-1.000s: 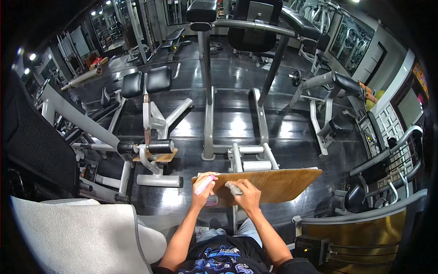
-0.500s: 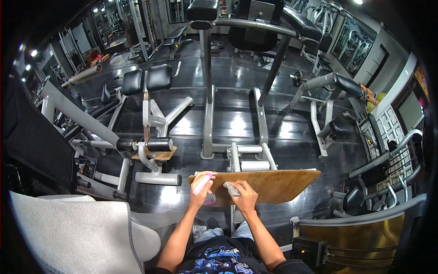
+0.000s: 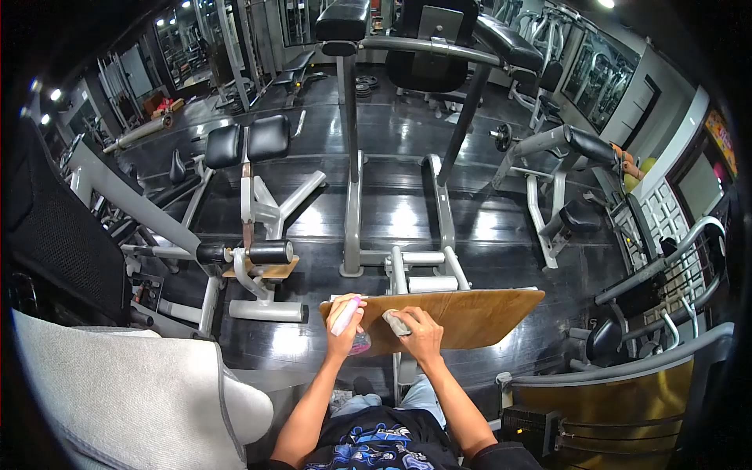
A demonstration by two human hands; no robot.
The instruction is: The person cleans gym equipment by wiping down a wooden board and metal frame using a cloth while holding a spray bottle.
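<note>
hands barely moved | L hand [image 3: 343, 315] grips spray bottle [image 3: 350, 319]; R hand [image 3: 421, 334] clutches cloth [image 3: 395, 322] on board [image 3: 478, 313]

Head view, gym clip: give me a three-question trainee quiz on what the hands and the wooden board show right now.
1. True or false: the right hand presses a grey cloth onto the wooden board.
2. What does the left hand hold? A) a dumbbell B) a pink-topped spray bottle C) a phone
3. Fill in: the folded grey towel lies at the lower ____ of the picture.

Key: 1 true. 2 B, the spray bottle is gripped over the board's left end. 3 left.
</note>
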